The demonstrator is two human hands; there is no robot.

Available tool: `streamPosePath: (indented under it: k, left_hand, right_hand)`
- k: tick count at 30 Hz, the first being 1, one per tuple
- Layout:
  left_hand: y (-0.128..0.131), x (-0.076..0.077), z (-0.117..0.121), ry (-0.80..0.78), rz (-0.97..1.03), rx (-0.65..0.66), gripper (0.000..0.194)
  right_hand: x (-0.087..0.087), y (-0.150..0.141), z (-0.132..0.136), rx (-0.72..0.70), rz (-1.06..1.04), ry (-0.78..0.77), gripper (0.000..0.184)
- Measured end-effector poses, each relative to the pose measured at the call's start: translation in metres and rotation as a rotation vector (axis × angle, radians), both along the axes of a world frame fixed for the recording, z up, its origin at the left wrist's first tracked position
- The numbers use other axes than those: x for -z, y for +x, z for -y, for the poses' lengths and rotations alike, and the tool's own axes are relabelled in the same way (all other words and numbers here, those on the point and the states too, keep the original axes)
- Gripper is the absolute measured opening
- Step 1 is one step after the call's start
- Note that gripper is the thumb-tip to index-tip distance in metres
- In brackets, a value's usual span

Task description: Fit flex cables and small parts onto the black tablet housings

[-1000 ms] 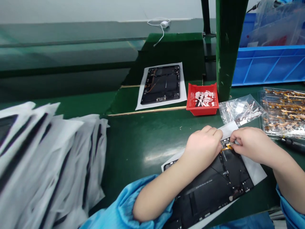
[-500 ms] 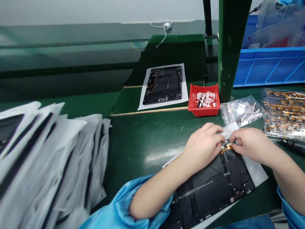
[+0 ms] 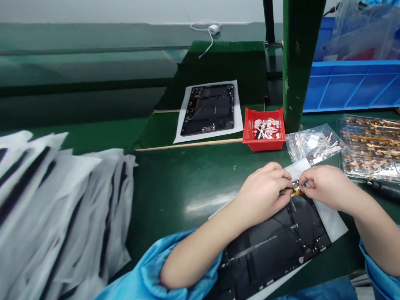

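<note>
An opened black tablet chassis lies on a white sheet in front of me on the green bench. At its far edge sits a small orange flex cable. My left hand rests on the chassis with fingertips pinched at the cable. My right hand meets it from the other side, thumb and forefinger pinched on the same cable end. Both forearms come out of blue sleeves.
A red bin of white strips stands beyond my hands, beside a green post. A bag of strips and a tray of orange flex cables lie right. A second chassis lies farther back. Sleeved tablets are stacked left.
Both hands stay pinched at the flex cable with small finger shifts. The view has drifted slightly; nothing else on the bench has moved.
</note>
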State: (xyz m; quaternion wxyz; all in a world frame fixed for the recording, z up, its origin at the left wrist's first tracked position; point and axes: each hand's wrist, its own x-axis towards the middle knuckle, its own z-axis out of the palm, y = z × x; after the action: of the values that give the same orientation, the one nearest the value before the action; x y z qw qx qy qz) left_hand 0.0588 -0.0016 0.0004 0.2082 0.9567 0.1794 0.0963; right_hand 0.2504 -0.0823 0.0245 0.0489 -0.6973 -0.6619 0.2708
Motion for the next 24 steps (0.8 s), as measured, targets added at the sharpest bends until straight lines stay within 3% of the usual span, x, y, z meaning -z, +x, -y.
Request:
streamPosePath:
  k: [12, 24]
  left_hand:
    - [-0.001, -0.001, 0.001, -0.011, -0.018, 0.009, 0.011]
    - [0.001, 0.003, 0.001, -0.015, -0.009, -0.013, 0.009]
  right_hand:
    - [-0.008, 0.023, 0.001, 0.139, 0.011, -0.001, 0.02]
    - [-0.002, 0.016, -0.001, 0.063, -0.162, -0.021, 0.019]
